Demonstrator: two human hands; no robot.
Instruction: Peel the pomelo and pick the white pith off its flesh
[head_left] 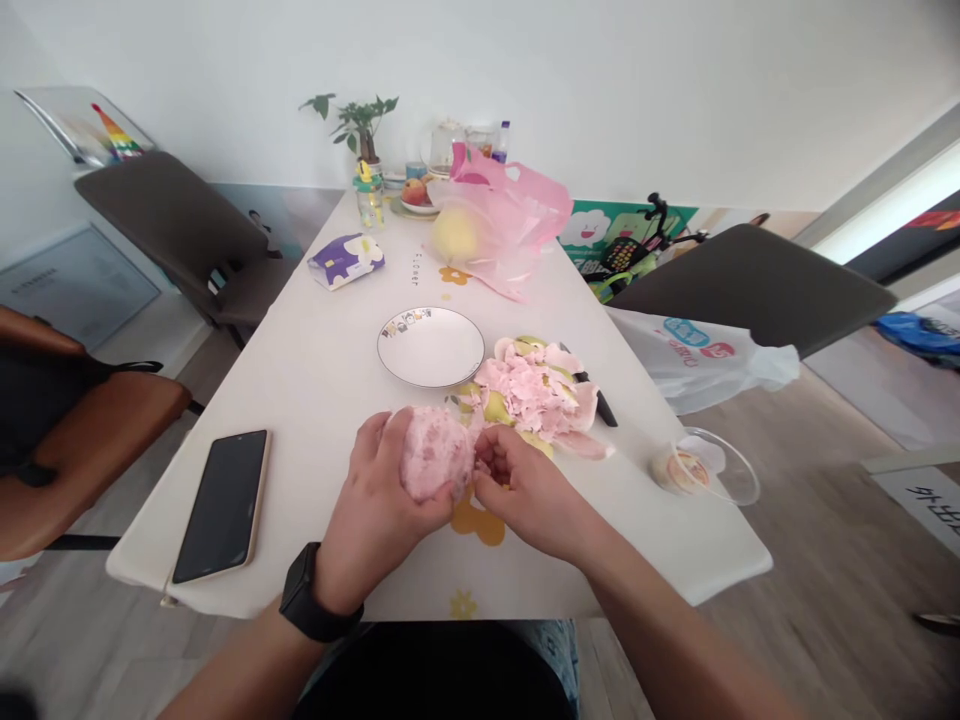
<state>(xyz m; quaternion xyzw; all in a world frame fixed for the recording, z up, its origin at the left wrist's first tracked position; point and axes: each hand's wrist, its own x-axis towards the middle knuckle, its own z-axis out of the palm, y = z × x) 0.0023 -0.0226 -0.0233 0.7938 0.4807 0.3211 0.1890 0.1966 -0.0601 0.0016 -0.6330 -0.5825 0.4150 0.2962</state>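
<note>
My left hand [375, 510] cups a peeled pink pomelo [435, 452] from below and behind. My right hand [525, 490] pinches the fruit's right side with its fingertips. Just beyond my hands lies a heap of torn pink pith and yellow-green rind [532, 392]. A black-handled knife [600, 405] sits partly under the heap's right edge. Farther up the table, a whole yellow pomelo [454, 235] shows through a pink plastic bag [510, 210]. A black smartwatch [319, 592] is on my left wrist.
A white plate [430, 347] stands on the white table [300, 420], with a black phone [221, 506] to the left. A plastic lid [716, 466] lies at the right, and a tissue pack [346, 260], a bottle, and a fruit dish stand at the far end. Chairs flank the table.
</note>
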